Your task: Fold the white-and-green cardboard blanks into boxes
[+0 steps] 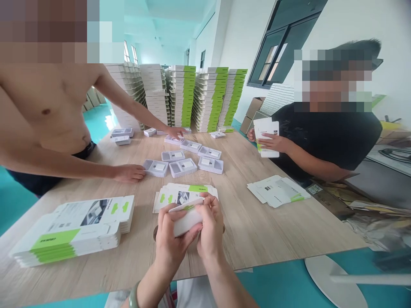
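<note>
Both my hands are raised just above the table edge, holding a small white cardboard box (188, 218) with a green mark on it. My left hand (171, 241), with a green bangle at the wrist, grips its lower left side. My right hand (211, 226) pinches its right end. Directly beyond my hands lies a loose pile of flat white-and-green printed carton blanks (183, 196). The part of the box inside my fingers is hidden.
The light wood table (244, 239) holds a thick stack of flat cartons (72, 231) at left and white plastic trays (183, 167) mid-table. Co-workers stand at both sides, handling trays and cartons. Tall stacks of cartons (208, 99) rise behind.
</note>
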`<state>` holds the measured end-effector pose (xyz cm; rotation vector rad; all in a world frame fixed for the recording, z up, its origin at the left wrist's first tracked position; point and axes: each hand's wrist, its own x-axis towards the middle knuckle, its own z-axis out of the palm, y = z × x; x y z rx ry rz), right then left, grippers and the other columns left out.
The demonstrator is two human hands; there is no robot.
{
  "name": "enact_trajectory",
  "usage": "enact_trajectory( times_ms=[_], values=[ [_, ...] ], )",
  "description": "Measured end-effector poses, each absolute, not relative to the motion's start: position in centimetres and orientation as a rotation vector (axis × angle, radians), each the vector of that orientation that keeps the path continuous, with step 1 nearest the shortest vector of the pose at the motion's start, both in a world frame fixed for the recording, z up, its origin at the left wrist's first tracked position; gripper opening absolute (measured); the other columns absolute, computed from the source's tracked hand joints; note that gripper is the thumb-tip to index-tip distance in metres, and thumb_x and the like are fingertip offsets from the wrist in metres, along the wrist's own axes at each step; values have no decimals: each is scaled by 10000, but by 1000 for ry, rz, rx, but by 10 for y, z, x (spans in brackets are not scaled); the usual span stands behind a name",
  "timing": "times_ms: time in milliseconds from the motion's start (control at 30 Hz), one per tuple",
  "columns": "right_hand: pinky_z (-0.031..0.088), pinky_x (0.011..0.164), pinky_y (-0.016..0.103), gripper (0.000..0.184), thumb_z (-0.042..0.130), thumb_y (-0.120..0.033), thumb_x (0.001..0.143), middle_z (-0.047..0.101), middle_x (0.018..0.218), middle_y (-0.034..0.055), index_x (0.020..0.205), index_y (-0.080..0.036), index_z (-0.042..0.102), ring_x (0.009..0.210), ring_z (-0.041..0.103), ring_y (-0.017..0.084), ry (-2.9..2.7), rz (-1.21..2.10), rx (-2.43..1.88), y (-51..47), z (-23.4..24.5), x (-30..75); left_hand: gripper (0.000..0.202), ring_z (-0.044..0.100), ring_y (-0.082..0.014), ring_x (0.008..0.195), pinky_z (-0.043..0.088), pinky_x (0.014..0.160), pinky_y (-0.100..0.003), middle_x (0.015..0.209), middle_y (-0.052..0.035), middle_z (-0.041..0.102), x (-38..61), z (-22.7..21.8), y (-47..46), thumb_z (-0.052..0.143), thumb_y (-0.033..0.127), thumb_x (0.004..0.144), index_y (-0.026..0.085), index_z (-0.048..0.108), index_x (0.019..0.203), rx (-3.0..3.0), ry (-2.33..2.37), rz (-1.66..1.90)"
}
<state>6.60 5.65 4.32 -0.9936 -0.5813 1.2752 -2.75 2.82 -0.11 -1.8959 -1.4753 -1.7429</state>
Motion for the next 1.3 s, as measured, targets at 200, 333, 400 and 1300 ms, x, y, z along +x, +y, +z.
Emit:
enact_trajectory(
  times_ms=[200,333,400,1300],
  values=[
    [507,662,283,260,656,-302,580,686,995,8,732,-253,451,793,611,180,-607,1325,-979,61,44,69,326,734,-221,935,620,715,-289,1041,-65,659,-32,-14,37,822,451,890,226,621,1015,-1929,-1472,-1822],
    [526,690,290,250,655,-319,624,708,875,-14,788,-262,475,814,650,196,-627,1366,-968,59,44,69,264,736,-221,945,611,741,-289,1019,-51,680,-35,-16,42,825,411,888,238,643,966,-1911,-1471,-1880],
    [534,691,294,268,670,-346,651,691,808,-33,824,-267,481,775,652,190,-640,1374,-965,57,43,68,206,731,-212,937,602,754,-288,1015,-47,689,-34,-17,44,798,399,910,241,668,937,-1878,-1493,-1930],
    [606,841,432,262,621,-495,979,708,1139,90,1101,-266,583,1015,712,274,-925,987,-961,39,-1,60,507,698,-301,1179,562,1005,-451,1236,-124,747,-16,1,20,437,616,1050,214,700,1211,-1727,-2207,-2657]
  ],
)
